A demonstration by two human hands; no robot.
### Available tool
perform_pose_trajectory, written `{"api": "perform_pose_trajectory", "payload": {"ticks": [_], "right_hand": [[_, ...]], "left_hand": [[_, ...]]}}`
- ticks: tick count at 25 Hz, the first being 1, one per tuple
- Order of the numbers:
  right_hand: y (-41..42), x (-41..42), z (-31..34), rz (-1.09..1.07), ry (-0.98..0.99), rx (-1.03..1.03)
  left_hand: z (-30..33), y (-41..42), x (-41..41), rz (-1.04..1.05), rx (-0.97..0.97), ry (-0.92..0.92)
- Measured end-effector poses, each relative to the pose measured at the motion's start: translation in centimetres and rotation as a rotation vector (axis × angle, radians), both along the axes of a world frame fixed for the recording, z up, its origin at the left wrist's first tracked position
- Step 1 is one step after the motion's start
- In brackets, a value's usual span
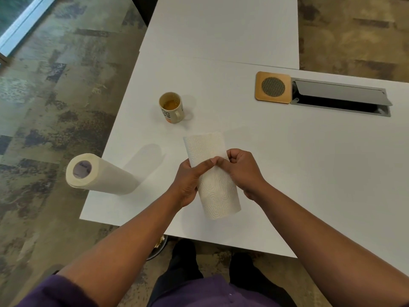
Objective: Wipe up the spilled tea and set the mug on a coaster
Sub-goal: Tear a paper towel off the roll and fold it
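A folded white paper towel sheet (212,173) is held over the white table (287,173) near its front edge. My left hand (188,180) grips its left side with the thumb across the top. My right hand (241,171) pinches its right edge at mid-length. A cream mug (172,108) with amber tea inside stands upright just beyond the sheet, handle toward me. A square wooden coaster (273,87) with a round mesh centre lies at the far right. No spilled tea is plainly visible on the table.
A paper towel roll (99,173) stands at the table's front left corner. An open grey cable hatch (340,98) is set into the table right beside the coaster. A second white table (221,25) adjoins at the back.
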State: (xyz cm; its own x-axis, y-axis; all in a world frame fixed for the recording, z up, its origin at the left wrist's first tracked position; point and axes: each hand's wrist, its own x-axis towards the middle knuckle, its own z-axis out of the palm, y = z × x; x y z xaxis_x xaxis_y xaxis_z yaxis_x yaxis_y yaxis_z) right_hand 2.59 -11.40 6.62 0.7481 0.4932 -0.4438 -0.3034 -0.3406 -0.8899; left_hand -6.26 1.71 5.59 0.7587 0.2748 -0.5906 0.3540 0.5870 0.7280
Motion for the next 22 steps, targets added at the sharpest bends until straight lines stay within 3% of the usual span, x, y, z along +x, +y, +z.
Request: {"api": "perform_pose_trajectory", "payload": {"ticks": [22], "right_hand": [[-0.28, 0.4, -0.93, -0.119, 0.017, -0.022]], "left_hand": [[-0.22, 0.01, 0.7, 0.004, 0.005, 0.004]]}}
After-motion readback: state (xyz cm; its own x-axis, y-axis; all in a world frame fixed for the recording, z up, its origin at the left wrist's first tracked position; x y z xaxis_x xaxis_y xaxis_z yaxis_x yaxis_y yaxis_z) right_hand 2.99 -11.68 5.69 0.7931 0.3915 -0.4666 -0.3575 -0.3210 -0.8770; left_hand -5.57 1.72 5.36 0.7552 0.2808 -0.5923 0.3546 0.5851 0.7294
